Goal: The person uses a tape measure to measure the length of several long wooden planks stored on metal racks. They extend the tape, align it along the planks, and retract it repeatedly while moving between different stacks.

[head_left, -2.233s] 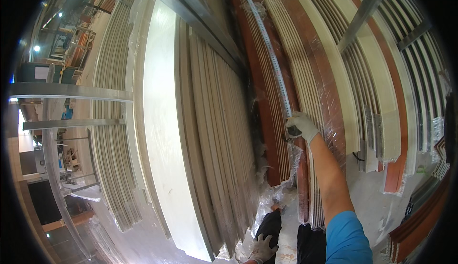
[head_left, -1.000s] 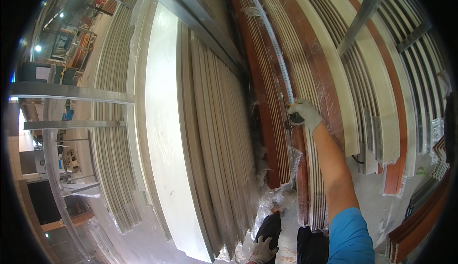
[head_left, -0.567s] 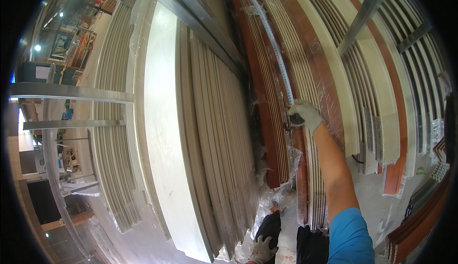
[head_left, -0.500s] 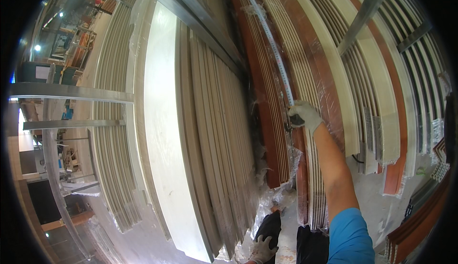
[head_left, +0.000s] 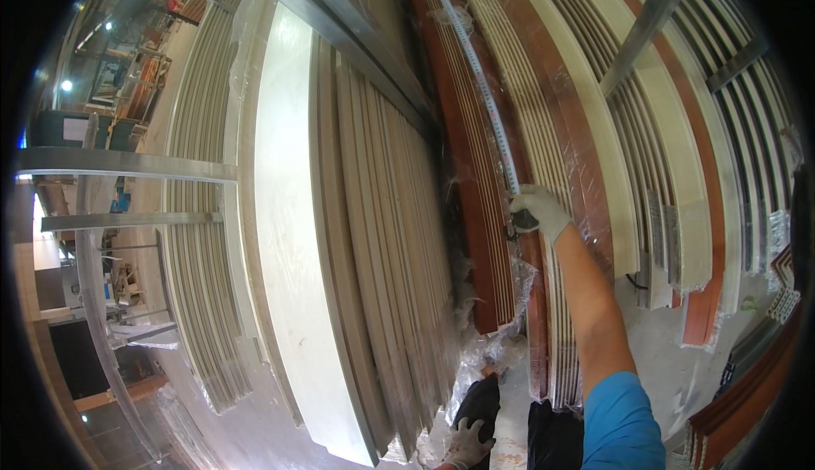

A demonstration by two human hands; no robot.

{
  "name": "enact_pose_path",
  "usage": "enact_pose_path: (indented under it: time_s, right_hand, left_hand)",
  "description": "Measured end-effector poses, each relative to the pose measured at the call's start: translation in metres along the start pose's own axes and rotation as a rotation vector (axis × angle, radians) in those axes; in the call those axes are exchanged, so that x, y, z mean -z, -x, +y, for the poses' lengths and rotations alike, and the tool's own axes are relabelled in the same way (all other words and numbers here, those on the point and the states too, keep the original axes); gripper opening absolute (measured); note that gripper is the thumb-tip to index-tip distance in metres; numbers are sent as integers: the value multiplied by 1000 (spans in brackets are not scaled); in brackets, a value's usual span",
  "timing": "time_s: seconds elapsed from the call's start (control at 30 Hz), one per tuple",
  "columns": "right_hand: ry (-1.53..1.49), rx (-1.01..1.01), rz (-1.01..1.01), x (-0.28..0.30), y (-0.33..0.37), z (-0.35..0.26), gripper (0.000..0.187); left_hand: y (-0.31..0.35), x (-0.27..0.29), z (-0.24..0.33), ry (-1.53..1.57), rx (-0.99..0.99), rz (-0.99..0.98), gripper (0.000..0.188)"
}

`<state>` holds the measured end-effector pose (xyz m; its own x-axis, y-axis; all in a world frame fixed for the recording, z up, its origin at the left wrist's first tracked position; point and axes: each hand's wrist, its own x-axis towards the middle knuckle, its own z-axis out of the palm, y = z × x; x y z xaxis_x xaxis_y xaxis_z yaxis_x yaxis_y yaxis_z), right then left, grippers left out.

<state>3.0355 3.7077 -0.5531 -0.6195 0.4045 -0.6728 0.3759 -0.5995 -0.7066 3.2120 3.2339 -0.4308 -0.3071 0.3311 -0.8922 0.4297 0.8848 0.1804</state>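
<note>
My right hand (head_left: 549,213), in a pale work glove, is closed around the dark case of a tape measure (head_left: 524,219). Its light blade (head_left: 486,95) runs out far ahead along wrapped reddish-brown boards (head_left: 475,207); where it ends cannot be made out. Below that hand lies another bundle of thin-edged boards (head_left: 564,334) in clear film. My left hand (head_left: 465,446), gloved too, lies low in the picture against my black trouser leg (head_left: 478,406). Its fingers are spread and hold nothing.
A wide white panel (head_left: 293,215) tops stacked beige boards on the left. Metal bars (head_left: 340,37) cross above the stacks, and others (head_left: 127,163) jut out at left. Cream and brown boards (head_left: 679,130) stand to the right. Crumpled plastic film (head_left: 488,355) lies by my legs.
My right hand, with the tape measure, has shifted slightly toward me and to the left, and the blade has swung a little left with it. My left hand stays put.
</note>
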Motion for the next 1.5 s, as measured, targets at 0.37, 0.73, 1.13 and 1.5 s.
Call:
enact_pose_path:
  time_s: [0.37,0.73,1.13,1.5]
  right_hand:
    - [-28,-4,-10,2,2,17,19]
    - [-11,-56,17,4,13,31,14]
    - [-23,-75,29,-3,30,59,20]
    - [185,18,80,-9,35,63,31]
  left_hand:
    - [1,0,0,-4,-9,14,67]
    - [3,6,5,23,3,-5,66]
    - [3,-2,-1,15,-19,16,66]
    - [2,-6,-3,-14,-22,33,65]
